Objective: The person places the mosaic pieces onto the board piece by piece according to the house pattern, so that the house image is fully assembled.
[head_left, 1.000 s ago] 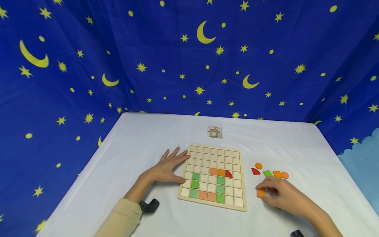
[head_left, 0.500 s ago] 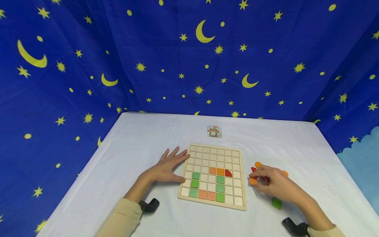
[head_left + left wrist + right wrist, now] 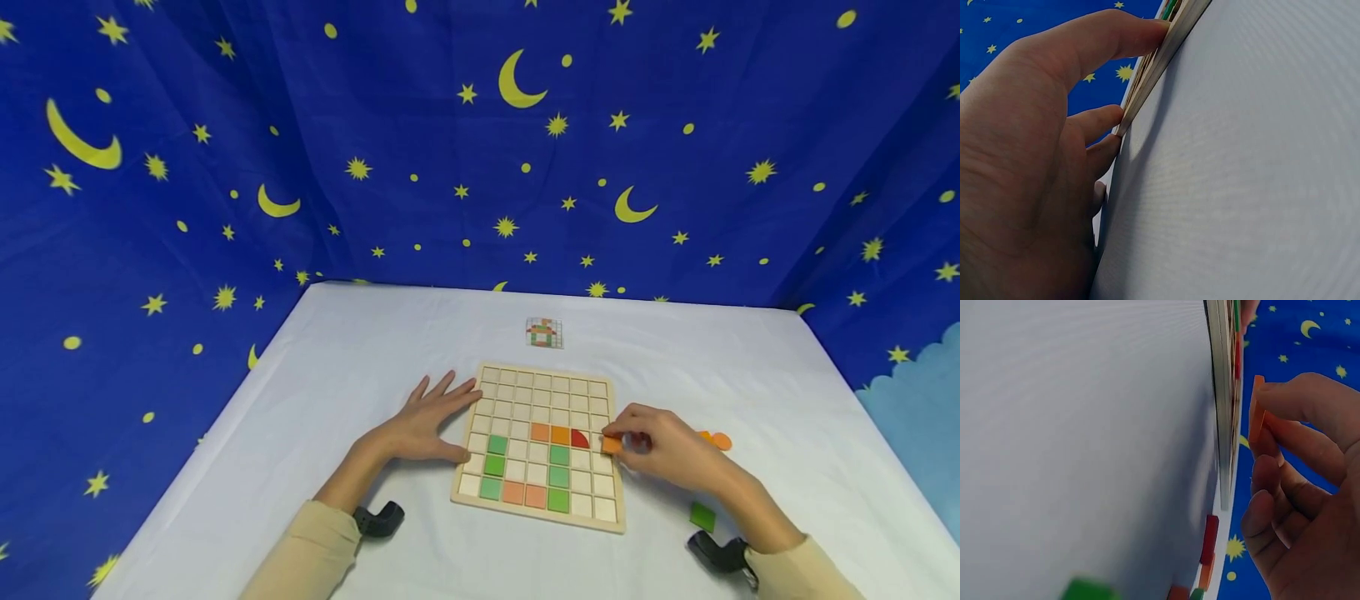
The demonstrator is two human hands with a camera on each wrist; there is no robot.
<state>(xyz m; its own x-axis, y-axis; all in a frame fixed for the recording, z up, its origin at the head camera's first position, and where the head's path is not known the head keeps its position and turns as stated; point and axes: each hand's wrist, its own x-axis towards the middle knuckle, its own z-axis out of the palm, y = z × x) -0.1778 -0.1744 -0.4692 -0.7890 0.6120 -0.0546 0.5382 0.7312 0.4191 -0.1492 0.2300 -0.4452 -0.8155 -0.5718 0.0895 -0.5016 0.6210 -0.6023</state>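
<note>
A wooden grid board (image 3: 517, 408) lies on the white cloth, with green, salmon and orange square tiles and a red quarter-circle tile (image 3: 579, 438) in its cells. My left hand (image 3: 423, 425) rests at the board's left edge, fingers spread, thumb and fingertips touching the frame in the left wrist view. My right hand (image 3: 667, 446) pinches an orange square tile (image 3: 612, 445) between thumb and finger, over the board's right edge. In the right wrist view that orange tile (image 3: 1257, 411) stands on edge above the board, its other fingers loosely curled.
A small printed pattern card (image 3: 543, 332) lies behind the board. Right of the board are a green tile (image 3: 702, 517) and an orange round tile (image 3: 722, 442); a red tile (image 3: 1210, 539) shows in the right wrist view. A starry blue curtain (image 3: 420, 125) surrounds the table.
My right hand has moved left from the loose tiles to the board's right edge, carrying the orange square tile. The left hand has stayed in place.
</note>
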